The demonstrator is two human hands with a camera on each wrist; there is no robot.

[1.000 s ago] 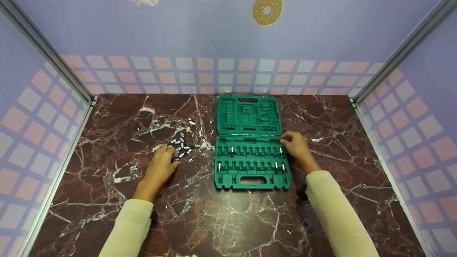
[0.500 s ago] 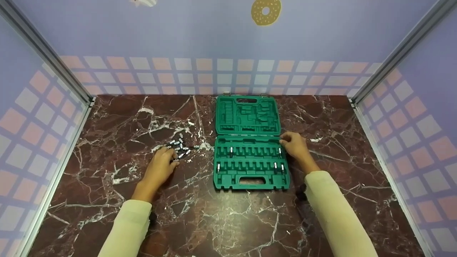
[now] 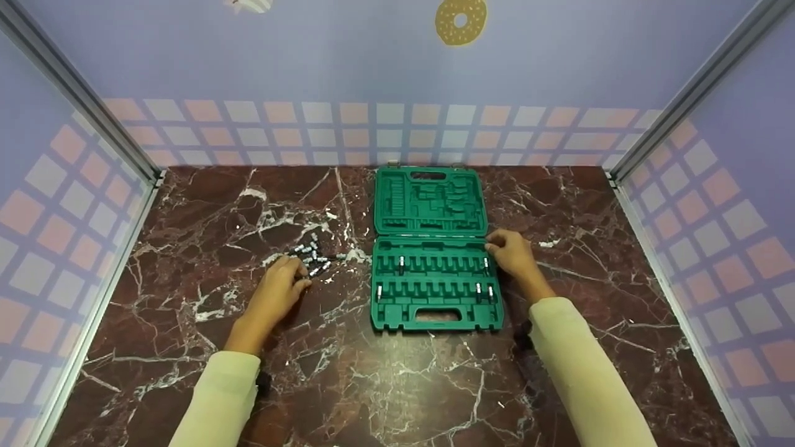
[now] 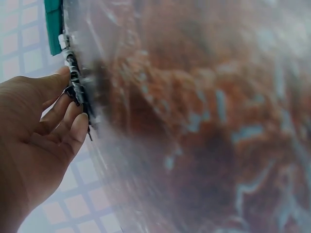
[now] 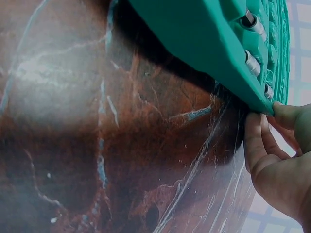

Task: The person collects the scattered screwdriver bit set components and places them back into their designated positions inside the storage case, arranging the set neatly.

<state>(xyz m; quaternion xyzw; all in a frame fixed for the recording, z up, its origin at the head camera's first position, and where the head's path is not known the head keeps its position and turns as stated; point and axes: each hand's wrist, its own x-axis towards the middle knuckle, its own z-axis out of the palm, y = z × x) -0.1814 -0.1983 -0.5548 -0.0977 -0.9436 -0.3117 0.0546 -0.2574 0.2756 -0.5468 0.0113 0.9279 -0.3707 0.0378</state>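
Had left hand [image 3: 276,288] curled loosely at socket-bit pile [image 3: 315,255], 9 o'clock of green case [image 3: 428,274]; couldn't tell if pinching any. Counted five seated bits [image 3: 490,293] in case's near half. Had right hand [image 3: 512,251] pinching case at 2 o'clock. Saw lid [image 3: 428,205] laid back at 12, purple wall [image 3: 335,62] beyond.

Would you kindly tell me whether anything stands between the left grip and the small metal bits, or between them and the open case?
Nothing visible does: the left grip is at the metal bits, and only tabletop lies between them and the case.
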